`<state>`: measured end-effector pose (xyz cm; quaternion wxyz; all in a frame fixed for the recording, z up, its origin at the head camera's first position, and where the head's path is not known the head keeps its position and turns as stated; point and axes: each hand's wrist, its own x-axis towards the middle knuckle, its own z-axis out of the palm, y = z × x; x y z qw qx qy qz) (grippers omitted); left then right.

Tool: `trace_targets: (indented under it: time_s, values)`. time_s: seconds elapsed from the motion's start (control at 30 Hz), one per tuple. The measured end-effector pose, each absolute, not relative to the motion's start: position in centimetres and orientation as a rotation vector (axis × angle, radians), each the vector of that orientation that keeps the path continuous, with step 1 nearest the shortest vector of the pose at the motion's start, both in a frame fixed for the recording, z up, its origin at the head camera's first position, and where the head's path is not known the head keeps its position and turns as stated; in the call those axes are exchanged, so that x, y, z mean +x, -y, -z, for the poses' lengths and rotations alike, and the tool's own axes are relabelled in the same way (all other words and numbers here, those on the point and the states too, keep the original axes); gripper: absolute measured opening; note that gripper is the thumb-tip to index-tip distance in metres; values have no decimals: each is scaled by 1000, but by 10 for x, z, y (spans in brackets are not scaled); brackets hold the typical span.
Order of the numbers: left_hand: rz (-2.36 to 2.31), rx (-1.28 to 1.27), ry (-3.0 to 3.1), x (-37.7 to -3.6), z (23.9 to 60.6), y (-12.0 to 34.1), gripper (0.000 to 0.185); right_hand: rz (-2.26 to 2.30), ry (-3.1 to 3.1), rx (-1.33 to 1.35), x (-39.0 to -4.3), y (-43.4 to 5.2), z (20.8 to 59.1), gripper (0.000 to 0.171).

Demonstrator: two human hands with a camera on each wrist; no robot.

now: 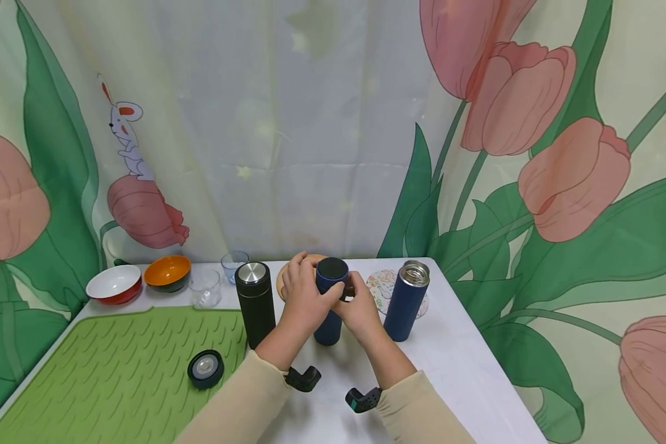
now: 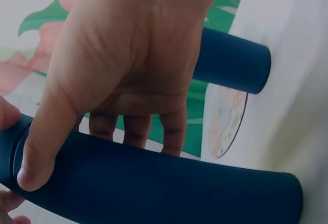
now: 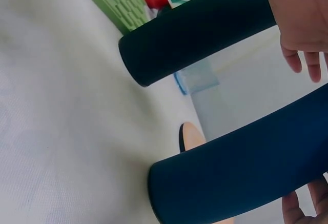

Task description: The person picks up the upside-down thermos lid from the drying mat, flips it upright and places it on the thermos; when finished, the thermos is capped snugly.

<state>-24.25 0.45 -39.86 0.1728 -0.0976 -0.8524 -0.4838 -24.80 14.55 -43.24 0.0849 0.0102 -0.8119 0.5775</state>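
1. Blue flask (image 1: 330, 308) stands upright on the white worktop (image 1: 466, 364), centre, between the black flask (image 1: 255, 302) and a second blue flask (image 1: 405, 302) that has its lid off.
2. Left hand (image 1: 305, 299) wraps the blue flask's upper body, thumb along its side.
3. Right hand (image 1: 357, 305) is curled at the cap (image 1: 332, 271); probably gripping it, though the fingers are partly hidden.
4. Loose black lid (image 1: 205, 368) lies on the green mat (image 1: 89, 382), well apart from the hands.
5. Behind: patterned coaster (image 1: 382, 287), wooden coaster (image 1: 282, 280), two clear glasses (image 1: 206, 288), orange bowl (image 1: 168, 272), red-and-white bowl (image 1: 114, 284).
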Motion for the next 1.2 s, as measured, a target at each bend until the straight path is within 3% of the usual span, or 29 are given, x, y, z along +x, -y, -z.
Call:
trace_targets:
  time_s: [0.27,0.53,1.2]
  values:
    - [1393,-277,2487,-242,394,1,60,-1737,2454,24,-246,-147,430,48]
    - [1341,-192,2526,-242,387,1,76,-1773,2440,34,-244,-151,431,50]
    - [1318,-179,2487,-243,386,4,70,-1792,2394,35,-245,-144,432,47]
